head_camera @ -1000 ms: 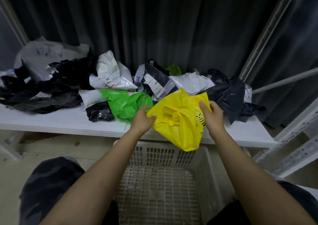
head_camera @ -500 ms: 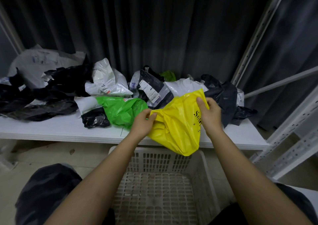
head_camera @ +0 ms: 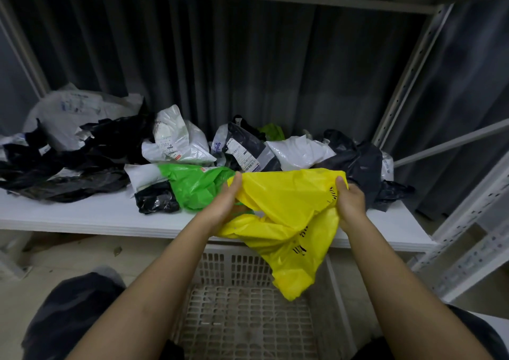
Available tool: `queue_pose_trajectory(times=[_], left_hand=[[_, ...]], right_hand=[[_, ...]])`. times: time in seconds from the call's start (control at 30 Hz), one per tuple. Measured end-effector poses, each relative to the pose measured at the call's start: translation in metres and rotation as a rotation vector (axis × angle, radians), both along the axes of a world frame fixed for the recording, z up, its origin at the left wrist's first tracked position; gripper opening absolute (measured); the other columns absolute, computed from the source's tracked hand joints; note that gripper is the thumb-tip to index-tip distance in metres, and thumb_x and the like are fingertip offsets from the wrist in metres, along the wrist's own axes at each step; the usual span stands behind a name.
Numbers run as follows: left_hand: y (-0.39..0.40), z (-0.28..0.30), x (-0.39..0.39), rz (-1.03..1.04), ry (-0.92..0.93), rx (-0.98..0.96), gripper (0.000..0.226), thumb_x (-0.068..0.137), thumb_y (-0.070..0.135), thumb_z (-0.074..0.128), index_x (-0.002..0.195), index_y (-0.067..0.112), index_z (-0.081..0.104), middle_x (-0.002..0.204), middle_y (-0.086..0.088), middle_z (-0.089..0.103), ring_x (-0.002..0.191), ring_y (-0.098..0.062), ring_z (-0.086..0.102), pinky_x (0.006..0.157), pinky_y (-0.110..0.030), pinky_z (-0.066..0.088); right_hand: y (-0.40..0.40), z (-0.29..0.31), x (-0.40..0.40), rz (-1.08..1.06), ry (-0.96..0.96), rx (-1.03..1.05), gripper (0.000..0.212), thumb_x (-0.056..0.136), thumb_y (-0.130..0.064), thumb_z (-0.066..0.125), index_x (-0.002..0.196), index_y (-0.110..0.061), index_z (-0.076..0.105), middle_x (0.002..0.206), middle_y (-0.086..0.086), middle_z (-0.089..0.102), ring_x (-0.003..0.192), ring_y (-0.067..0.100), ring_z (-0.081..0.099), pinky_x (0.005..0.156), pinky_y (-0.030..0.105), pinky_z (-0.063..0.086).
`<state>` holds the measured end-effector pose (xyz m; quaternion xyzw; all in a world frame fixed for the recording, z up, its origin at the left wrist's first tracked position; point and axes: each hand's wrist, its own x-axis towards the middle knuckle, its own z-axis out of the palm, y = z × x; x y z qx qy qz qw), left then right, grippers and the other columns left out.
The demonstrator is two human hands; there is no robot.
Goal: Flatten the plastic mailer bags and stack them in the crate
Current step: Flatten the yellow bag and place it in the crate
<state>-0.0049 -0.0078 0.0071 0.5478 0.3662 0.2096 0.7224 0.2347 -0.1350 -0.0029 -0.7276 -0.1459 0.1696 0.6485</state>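
A crumpled yellow plastic bag (head_camera: 286, 211) with black lettering hangs between my two hands above the shelf's front edge. My left hand (head_camera: 228, 202) grips its left edge and my right hand (head_camera: 350, 200) grips its upper right corner. The bag's lower end droops over a white perforated crate (head_camera: 248, 313) on the floor, whose bottom shows bare. A green bag (head_camera: 197, 184) lies on the shelf just left of my left hand. Several black, white and grey mailer bags (head_camera: 176, 142) are heaped behind.
The white shelf board (head_camera: 82, 216) carries the heap along its back half. A dark curtain hangs behind. White slotted metal uprights (head_camera: 407, 76) stand at the right. My dark-clothed knees flank the crate on a pale floor.
My hands have moved apart, stretching the yellow bag's top edge wider; more of the bag hangs down over the crate. The view has tilted up a little.
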Motion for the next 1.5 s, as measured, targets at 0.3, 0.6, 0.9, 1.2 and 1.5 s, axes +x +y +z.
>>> queue_pose_trajectory(times=[0.3,0.6,0.9,1.2,1.5], left_hand=[[-0.016,-0.017,0.029,-0.09,0.216,0.086,0.059,0.099,0.039,0.046,0.144,0.008,0.024,0.144,-0.014,0.041,0.125,-0.035,0.048,0.104,-0.049,0.039],[0.03,-0.021,0.075,0.121,0.113,0.005,0.04,0.104,0.031,0.034,0.133,0.004,0.036,0.131,-0.013,0.051,0.09,-0.029,0.062,0.091,-0.044,0.048],[0.037,-0.048,0.06,-0.291,0.18,0.089,0.061,0.087,0.03,0.067,0.134,0.027,0.029,0.129,0.009,0.047,0.116,-0.017,0.051,0.089,-0.035,0.045],[0.042,-0.079,0.089,0.038,0.317,0.578,0.043,0.087,0.022,0.068,0.052,0.015,0.045,0.053,-0.011,0.04,0.055,-0.02,0.038,0.054,-0.034,0.023],[0.049,-0.066,0.05,-0.161,0.474,1.015,0.015,0.091,0.024,0.062,0.085,0.013,0.071,0.073,0.0,0.065,0.068,-0.018,0.056,0.058,-0.031,0.042]], right_hand=[[0.031,0.012,0.002,0.12,-0.024,-0.085,0.048,0.095,-0.052,0.047,0.086,-0.007,0.061,0.088,0.011,0.062,0.088,0.027,0.059,0.085,0.04,0.049],[0.013,-0.035,0.0,0.426,0.124,-0.13,0.027,0.096,-0.027,0.056,0.12,-0.016,0.051,0.108,0.011,0.064,0.083,0.016,0.063,0.062,0.027,0.053],[0.043,-0.078,0.026,0.22,-0.15,-0.311,0.018,0.09,-0.004,0.059,0.107,-0.006,0.064,0.103,0.021,0.066,0.095,0.035,0.062,0.075,0.032,0.045],[0.069,-0.088,0.029,0.107,-0.312,-0.313,0.021,0.093,-0.008,0.055,0.112,-0.009,0.063,0.108,0.018,0.066,0.101,0.035,0.059,0.075,0.03,0.038],[0.046,-0.083,0.039,0.11,-0.512,-0.24,0.019,0.094,-0.007,0.055,0.113,-0.008,0.056,0.08,0.0,0.058,0.08,0.027,0.057,0.071,0.037,0.045]])
